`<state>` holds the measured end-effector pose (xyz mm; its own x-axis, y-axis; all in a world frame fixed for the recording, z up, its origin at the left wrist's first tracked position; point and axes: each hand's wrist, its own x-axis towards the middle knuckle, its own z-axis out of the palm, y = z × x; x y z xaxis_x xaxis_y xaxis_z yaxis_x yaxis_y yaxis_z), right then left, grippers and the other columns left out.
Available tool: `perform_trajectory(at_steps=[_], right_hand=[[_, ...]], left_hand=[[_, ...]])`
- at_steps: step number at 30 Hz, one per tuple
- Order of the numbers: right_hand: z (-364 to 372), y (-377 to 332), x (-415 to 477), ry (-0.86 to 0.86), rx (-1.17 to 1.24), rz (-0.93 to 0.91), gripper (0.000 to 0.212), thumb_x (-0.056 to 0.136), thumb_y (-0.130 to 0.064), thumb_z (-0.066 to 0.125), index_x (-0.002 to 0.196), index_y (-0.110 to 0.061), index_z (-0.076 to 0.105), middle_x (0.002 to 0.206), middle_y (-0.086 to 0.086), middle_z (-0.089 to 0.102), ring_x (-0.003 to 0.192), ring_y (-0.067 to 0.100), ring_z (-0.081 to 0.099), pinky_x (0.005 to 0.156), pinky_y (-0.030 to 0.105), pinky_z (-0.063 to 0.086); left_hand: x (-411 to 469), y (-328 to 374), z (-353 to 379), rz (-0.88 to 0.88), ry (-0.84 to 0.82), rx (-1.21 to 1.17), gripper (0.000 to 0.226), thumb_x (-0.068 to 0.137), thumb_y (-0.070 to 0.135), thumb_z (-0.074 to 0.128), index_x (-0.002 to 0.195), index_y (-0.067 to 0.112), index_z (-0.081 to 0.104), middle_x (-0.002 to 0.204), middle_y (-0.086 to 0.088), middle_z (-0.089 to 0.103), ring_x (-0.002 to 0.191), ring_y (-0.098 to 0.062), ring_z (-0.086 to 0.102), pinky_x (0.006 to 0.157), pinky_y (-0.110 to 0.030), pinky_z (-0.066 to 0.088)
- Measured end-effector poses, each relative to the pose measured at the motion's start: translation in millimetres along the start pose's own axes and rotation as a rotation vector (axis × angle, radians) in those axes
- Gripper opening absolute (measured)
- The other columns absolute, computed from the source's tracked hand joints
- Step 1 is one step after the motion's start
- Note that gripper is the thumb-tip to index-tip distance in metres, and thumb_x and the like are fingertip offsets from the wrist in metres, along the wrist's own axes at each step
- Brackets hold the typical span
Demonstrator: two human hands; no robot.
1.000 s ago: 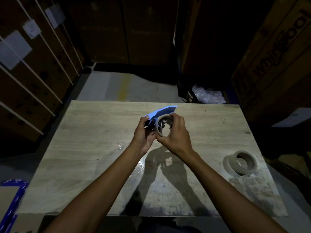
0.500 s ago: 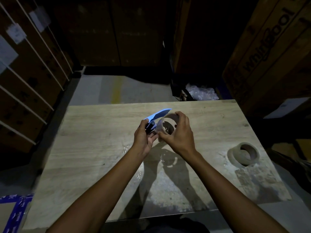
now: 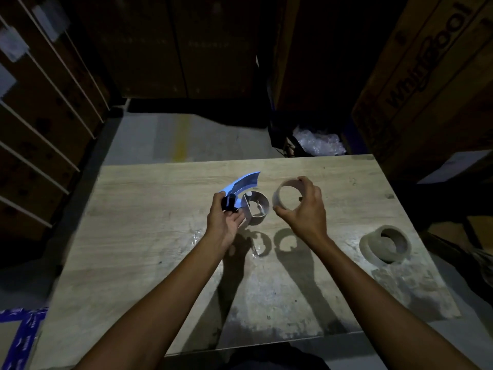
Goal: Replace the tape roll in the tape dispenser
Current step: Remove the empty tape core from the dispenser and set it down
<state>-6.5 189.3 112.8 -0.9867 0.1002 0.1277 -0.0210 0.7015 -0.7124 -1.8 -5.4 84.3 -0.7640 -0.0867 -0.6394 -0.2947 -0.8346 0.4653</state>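
So the empty core [image 3: 289,194] is off the dispenser [image 3: 244,198] now — half a second ago they were together. Right hand [image 3: 304,209] pinches it just beside the left hand [image 3: 225,222], which grips the dispenser. Fresh roll [image 3: 384,244] sits well right — untouched.

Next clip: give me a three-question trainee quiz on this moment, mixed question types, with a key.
1. True or false: the empty cardboard core is seated on the tape dispenser.
2. Which hand holds the dispenser?
A. left hand
B. right hand
C. neither
3. Fill in: the full tape roll lies on the ____, held by no one.

Key
1. False: the core is off the dispenser, held apart in the right hand's grip.
2. A
3. wooden table, near its right edge.
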Motion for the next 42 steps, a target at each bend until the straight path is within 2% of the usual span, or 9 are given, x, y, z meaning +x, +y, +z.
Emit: perform_trajectory(at_steps=[5,8,11,17,21,30,33,37,42], right_hand=[[-16,39,26,-0.012,-0.031,0.023,0.085,0.065,-0.036,0.087,0.138,-0.023,0.043,0.124,0.007,0.052,0.109,0.025,0.057,0.078,0.031,0.047],[-23,63,44,-0.053,-0.100,0.075,0.087,0.068,-0.044,0.084,0.141,-0.025,0.041,0.130,0.007,0.053,0.113,0.025,0.058,0.082,0.035,0.049],[-26,87,64,-0.093,-0.208,0.122,0.092,0.069,-0.053,0.081,0.146,-0.026,0.036,0.135,0.008,0.052,0.114,0.029,0.059,0.083,0.038,0.050],[-26,129,102,-0.228,-0.301,0.212,0.101,0.071,-0.060,0.076,0.150,-0.020,0.027,0.138,0.018,0.048,0.114,0.042,0.057,0.089,0.044,0.049],[-23,148,116,-0.252,-0.356,0.252,0.100,0.075,-0.061,0.073,0.149,-0.015,0.025,0.139,0.021,0.045,0.114,0.044,0.056,0.088,0.046,0.050],[-16,197,126,-0.303,-0.321,0.304,0.088,0.075,-0.039,0.080,0.144,-0.016,0.030,0.137,0.021,0.040,0.102,0.043,0.062,0.086,0.045,0.053],[-10,206,126,-0.308,-0.306,0.346,0.083,0.076,-0.042,0.079,0.142,-0.020,0.034,0.133,0.022,0.041,0.099,0.045,0.061,0.087,0.045,0.053],[-3,218,120,-0.350,-0.289,0.316,0.070,0.078,-0.043,0.077,0.134,-0.024,0.040,0.127,0.020,0.047,0.100,0.042,0.058,0.077,0.040,0.053],[-1,221,118,-0.346,-0.327,0.343,0.092,0.083,-0.042,0.075,0.154,-0.023,0.020,0.136,0.025,0.036,0.101,0.046,0.060,0.084,0.045,0.054]], left_hand=[[11,-9,13,0.010,0.021,-0.024,0.018,0.088,0.026,0.060,0.097,0.010,0.057,0.102,-0.014,0.059,0.099,-0.030,0.063,0.091,-0.036,0.053],[16,-15,23,0.032,0.022,-0.031,0.016,0.087,0.025,0.060,0.093,0.011,0.056,0.097,-0.012,0.059,0.092,-0.028,0.064,0.084,-0.035,0.056],[21,-22,32,0.050,0.028,-0.048,0.019,0.086,0.025,0.061,0.097,0.011,0.055,0.096,-0.012,0.061,0.095,-0.030,0.065,0.080,-0.036,0.057],[30,-37,49,0.080,0.074,-0.055,0.021,0.085,0.023,0.061,0.100,0.009,0.056,0.096,-0.012,0.059,0.095,-0.029,0.062,0.098,-0.039,0.052],[34,-47,56,0.092,0.090,-0.053,0.017,0.086,0.022,0.060,0.096,0.009,0.057,0.094,-0.012,0.058,0.087,-0.027,0.063,0.099,-0.040,0.049],[36,-56,57,0.120,0.072,-0.043,0.015,0.089,0.020,0.058,0.098,0.008,0.054,0.097,-0.014,0.062,0.101,-0.033,0.062,0.103,-0.043,0.049],[36,-55,57,0.128,0.080,-0.046,0.012,0.090,0.019,0.058,0.094,0.008,0.056,0.100,-0.017,0.062,0.105,-0.035,0.062,0.107,-0.046,0.045],[36,-54,55,0.132,0.091,-0.039,0.013,0.090,0.020,0.058,0.093,0.008,0.057,0.103,-0.017,0.062,0.110,-0.036,0.060,0.109,-0.045,0.044],[32,-52,58,0.137,0.072,-0.038,0.013,0.092,0.020,0.055,0.092,0.008,0.058,0.103,-0.018,0.063,0.111,-0.035,0.060,0.108,-0.043,0.045]])
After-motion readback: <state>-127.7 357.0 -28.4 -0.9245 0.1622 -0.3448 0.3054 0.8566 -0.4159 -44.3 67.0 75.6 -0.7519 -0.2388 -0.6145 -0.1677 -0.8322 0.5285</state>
